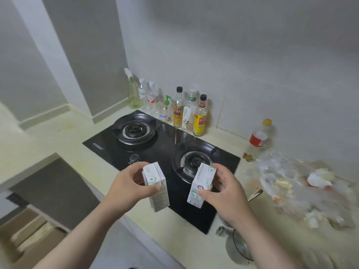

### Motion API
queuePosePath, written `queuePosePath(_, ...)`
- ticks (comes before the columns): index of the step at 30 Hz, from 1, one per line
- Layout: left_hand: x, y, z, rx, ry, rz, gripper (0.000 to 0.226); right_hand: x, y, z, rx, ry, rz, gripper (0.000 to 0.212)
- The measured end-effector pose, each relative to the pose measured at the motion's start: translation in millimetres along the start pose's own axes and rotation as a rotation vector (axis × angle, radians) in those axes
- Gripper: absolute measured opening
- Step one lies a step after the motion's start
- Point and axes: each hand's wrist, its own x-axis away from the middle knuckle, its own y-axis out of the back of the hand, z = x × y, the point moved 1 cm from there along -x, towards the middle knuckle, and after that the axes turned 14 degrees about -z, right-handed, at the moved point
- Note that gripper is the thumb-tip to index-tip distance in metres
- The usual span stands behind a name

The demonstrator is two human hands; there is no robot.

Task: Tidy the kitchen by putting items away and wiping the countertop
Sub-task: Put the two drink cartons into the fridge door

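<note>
Above the stove (155,144), we are gripping 1 carton (153,176) in our left hand (124,183), fingers (150,188) curled, and a 2nd carton (202,179) in our right hand (229,193).

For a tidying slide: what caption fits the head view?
Left hand grips the left carton, right hand the right carton, by the hob; bottles line the wall.

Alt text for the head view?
A white carton in the left hand and a second carton in the right hand are held over a black two-burner stove. Bottles line the wall behind; crumpled clear plastic covers the countertop at right.
</note>
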Motion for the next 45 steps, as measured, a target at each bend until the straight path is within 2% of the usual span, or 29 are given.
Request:
queuePosePath(4, 25.0, 52.1, 2.6, 0.033, 0.038, -0.158, 0.054, 5.7, -36.6, 27.0, -0.026, 0.09, 0.126, 0.067)
queuePosePath(7, 46.0, 92.3, 9.3, 0.061, 0.055, -0.25, 0.052, 18.3, -68.8, 52.1, -0.055, 0.156, 0.261, 0.067)
queuePosePath(10, 72.5, 130.5, 20.0, 0.142, 0.087, -0.329, 0.061, 34.8, -104.1, 71.4, -0.059, 0.204, 0.376, 0.066)
queuePosePath(14, 118.0, 186.0, 39.4, 0.257, 0.121, -0.522, 0.068, 70.1, -156.3, 96.2, -0.023, 0.278, 0.544, 0.061)
queuePosePath(19, 194.5, 253.5, 56.6, 0.294, 0.141, -0.716, 0.068, 135.9, -215.9, 123.6, -0.013, 0.353, 0.716, 0.054)
queuePosePath(22, 248.2, 287.6, 63.0, 0.281, 0.147, -0.827, 0.067, 187.1, -243.5, 136.1, -0.008, 0.383, 0.815, 0.069)
queuePosePath(25, 306.3, 316.6, 67.8, 0.278, 0.144, -0.948, 0.064, 241.1, -261.9, 146.7, 0.028, 0.449, 0.929, 0.071)
queuePosePath(35, 469.0, 368.0, 76.3, 0.223, 0.18, -1.225, 0.069, 393.5, -287.6, 170.7, 0.034, 0.537, 1.173, 0.079)
queuePosePath(41, 538.0, 376.2, 72.1, 0.247, 0.174, -1.358, 0.061, 457.5, -295.2, 177.8, 0.021, 0.555, 1.337, 0.088)
queuePosePath(45, 576.7, 375.3, 65.1, 0.209, 0.199, -1.464, 0.069, 492.6, -303.9, 184.9, 0.009, 0.552, 1.492, 0.091)
